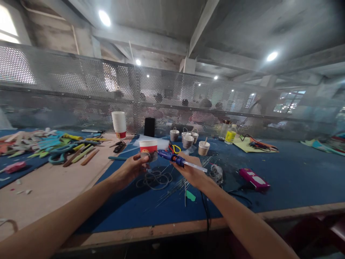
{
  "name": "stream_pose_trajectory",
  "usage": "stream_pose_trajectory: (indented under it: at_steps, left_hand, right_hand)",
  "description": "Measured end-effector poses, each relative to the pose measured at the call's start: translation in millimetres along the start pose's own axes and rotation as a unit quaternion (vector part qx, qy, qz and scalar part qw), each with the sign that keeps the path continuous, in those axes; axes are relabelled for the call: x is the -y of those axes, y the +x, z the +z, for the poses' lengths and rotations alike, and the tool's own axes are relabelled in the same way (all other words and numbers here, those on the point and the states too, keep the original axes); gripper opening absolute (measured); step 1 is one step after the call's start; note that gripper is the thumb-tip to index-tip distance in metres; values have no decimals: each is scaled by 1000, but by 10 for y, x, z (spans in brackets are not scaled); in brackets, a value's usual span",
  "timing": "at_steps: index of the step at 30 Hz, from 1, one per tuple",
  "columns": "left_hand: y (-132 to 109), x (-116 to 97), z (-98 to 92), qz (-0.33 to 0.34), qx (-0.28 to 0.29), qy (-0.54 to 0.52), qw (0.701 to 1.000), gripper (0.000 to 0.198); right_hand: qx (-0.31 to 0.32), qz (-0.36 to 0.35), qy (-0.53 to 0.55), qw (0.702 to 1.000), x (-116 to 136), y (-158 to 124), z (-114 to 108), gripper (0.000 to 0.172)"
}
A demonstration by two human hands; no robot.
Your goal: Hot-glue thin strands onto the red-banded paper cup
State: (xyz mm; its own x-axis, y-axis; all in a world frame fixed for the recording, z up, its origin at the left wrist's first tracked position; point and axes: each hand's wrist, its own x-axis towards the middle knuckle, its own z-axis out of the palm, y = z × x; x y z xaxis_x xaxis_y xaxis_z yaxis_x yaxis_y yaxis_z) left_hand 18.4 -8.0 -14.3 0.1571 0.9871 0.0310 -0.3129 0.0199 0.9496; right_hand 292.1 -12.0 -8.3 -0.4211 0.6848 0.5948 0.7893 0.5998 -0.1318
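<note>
My left hand point(132, 168) is closed on the lower part of a small paper cup point(148, 149), white with a red band, held a little above the blue table cover point(283, 183). My right hand point(192, 171) is wrapped round a blue hot glue gun point(172, 157) with a clear glue stick point(194, 166) sticking out of its back end. The gun's tip points left and sits right at the cup's side. A black cord point(205, 212) runs from the gun down over the table's front edge.
A coil of grey cord point(154, 178) and thin wires lie under my hands. Behind stand a stack of paper cups point(119, 124), a black phone point(149, 127), several small wrapped cups point(188, 139) and bottles point(228, 132). A magenta tool point(253, 178) lies right; scissors and craft scraps point(58, 147) left. A mesh screen point(81, 86) closes the back.
</note>
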Motion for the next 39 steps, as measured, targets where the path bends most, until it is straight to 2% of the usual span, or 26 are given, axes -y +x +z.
stream_pose_trajectory:
  at_steps: [10,12,15,18,21,23,25,27,32,36,39]
  left_hand:
    - [-22,-25,-19,0,37,-20,999,36]
    - [-32,-28,-14,-2,47,-23,999,39]
    - [-44,-38,1,-1,57,-36,998,37]
    - [-61,-64,24,-1,37,-42,998,28]
    - [-77,-90,45,-10,1,-36,999,25]
    - [-72,-90,47,-9,-17,-28,999,27]
    - [-52,-73,37,-4,-29,-20,999,29]
    - [-25,-48,21,2,-29,-13,999,32]
    - [18,-17,-6,21,-30,8,999,38]
    - [18,-20,-5,27,-26,12,999,38]
    - [18,-17,-4,26,-23,9,999,40]
  right_hand:
    - [-11,20,22,999,-4,8,3,15]
    - [-25,41,50,998,-16,26,26,16]
    - [-52,109,144,982,-54,77,57,23]
    - [-38,187,301,934,-108,130,81,31]
    - [-19,243,462,853,-166,159,123,33]
    - [-6,272,527,805,-208,169,161,34]
    - [6,304,544,782,-256,174,199,36]
    - [1,330,520,787,-307,174,231,37]
    - [21,378,411,829,-388,150,285,41]
    - [62,374,395,837,-411,126,325,41]
    - [84,381,367,845,-458,120,355,47]
